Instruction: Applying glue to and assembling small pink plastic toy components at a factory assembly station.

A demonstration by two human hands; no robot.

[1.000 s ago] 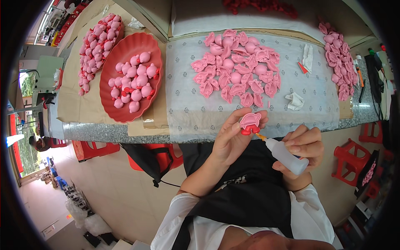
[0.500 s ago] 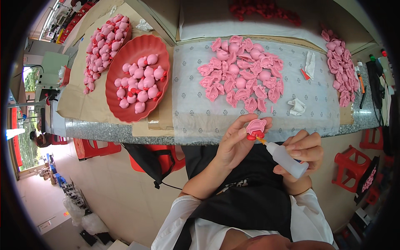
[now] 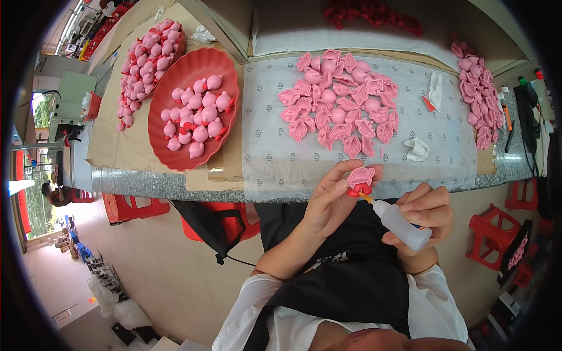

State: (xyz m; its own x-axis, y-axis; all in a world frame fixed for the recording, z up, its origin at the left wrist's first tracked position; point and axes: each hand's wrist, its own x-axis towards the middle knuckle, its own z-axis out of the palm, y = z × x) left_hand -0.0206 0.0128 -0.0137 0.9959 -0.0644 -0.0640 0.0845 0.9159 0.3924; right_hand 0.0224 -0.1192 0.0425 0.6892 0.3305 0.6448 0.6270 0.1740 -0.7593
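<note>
My left hand (image 3: 329, 196) is closed round a small pink molded part (image 3: 360, 175) with red pieces (image 3: 359, 190) at its lower side, held just off the table's near edge. In my right hand (image 3: 430, 210) is a translucent white squeeze bottle (image 3: 403, 225), tilted up toward the left. Its yellow-orange nozzle tip (image 3: 367, 199) is at the red pieces; whether it touches them I cannot tell. Beyond my hands, many loose pink shell-like parts and round pink pieces (image 3: 338, 116) lie in a heap on white printed sheeting (image 3: 266, 175).
A red scalloped bowl (image 3: 158, 137) holds pink balls with red feet; more are piled behind it (image 3: 146, 64). Another pink pile (image 3: 480, 93) lies at the far right. Crumpled white tissues (image 3: 417, 150) lie nearer. Red stools (image 3: 494, 234) stand on the floor.
The bottle in my right hand has shifted very slightly down and left. My left hand and the pink part stay almost still.
</note>
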